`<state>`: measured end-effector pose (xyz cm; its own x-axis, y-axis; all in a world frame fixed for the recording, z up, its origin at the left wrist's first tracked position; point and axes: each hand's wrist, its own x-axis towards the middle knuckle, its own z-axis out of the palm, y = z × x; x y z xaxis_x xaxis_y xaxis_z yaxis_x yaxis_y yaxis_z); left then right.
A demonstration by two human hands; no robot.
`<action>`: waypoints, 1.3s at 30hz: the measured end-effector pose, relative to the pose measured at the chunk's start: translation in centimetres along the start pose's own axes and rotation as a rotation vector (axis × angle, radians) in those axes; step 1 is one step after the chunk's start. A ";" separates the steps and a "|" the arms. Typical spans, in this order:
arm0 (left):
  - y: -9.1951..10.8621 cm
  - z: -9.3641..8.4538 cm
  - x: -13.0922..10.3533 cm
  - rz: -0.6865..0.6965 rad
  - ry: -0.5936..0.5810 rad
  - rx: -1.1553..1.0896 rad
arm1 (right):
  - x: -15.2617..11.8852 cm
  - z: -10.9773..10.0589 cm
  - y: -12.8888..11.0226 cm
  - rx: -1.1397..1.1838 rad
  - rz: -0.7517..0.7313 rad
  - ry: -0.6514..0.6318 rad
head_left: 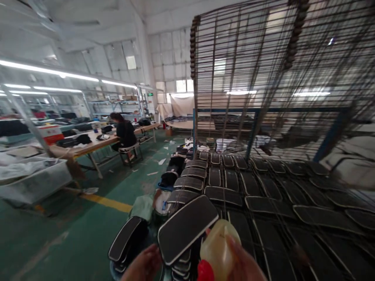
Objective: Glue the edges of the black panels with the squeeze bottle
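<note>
My right hand (pixel 244 259) is wrapped round a yellowish translucent squeeze bottle (pixel 219 246) with a red part at its lower end. Just left of the bottle, a dark rounded panel with a pale edge (pixel 187 230) lies tilted above a stack of similar panels (pixel 181 269). My left hand (pixel 143 263) is beside the panel's lower left corner. Motion blurs its fingers, and whether they touch the panel I cannot tell. Farther left stands another pile of dark panels (pixel 127 238).
Rows of dark panels (pixel 269 207) cover the wire rack to my right, with raised wire shelves (pixel 240 70) above. A person (pixel 124 130) sits at a long worktable (pixel 88 146). A white bin (pixel 35 179) stands at left, on the green floor (pixel 96 234).
</note>
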<state>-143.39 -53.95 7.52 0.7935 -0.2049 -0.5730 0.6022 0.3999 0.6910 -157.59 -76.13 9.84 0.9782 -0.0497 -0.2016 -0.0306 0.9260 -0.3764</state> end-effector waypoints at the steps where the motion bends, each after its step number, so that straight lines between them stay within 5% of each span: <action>1: 1.9 -0.2 0.2 0.093 -0.010 0.184 | -0.5 0.0 -0.5 0.005 0.003 0.002; 3: 5.4 0.4 -0.1 0.081 -0.144 0.263 | -1.5 0.0 -1.2 -0.015 -0.001 0.026; 6: 8.6 3.7 -0.7 -0.061 -0.319 0.355 | -2.5 0.0 -1.8 -0.075 0.007 0.048; 10: 9.4 8.5 -0.2 -0.271 -0.379 0.383 | -2.3 0.8 -1.7 -0.131 0.043 0.009; 14: 8.8 10.5 0.2 -0.353 -0.393 0.383 | -1.6 1.6 -1.1 -0.103 0.016 0.032; 20: 8.5 10.4 -1.4 -0.306 -0.555 0.461 | -1.5 2.0 -1.6 -0.046 -0.112 0.031; 25: 9.2 8.9 -1.8 -0.284 -0.694 0.490 | -2.6 2.4 -6.4 -0.072 -0.399 0.192; 30: 9.8 7.6 -1.9 -0.384 -0.689 0.432 | -3.1 2.2 -10.4 -0.196 -0.729 0.340; 37: 9.2 6.8 -0.9 -0.477 -0.733 0.519 | -2.7 2.3 -11.3 -0.404 -0.785 0.313; 39: 9.0 6.6 -0.6 -0.473 -0.660 0.490 | -2.8 2.3 -11.2 -0.404 -0.793 0.325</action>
<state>-137.86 -56.17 16.98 0.2565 -0.7734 -0.5797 0.7251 -0.2426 0.6445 -159.50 -85.55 16.71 0.6410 -0.7670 0.0280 0.4901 0.3809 -0.7840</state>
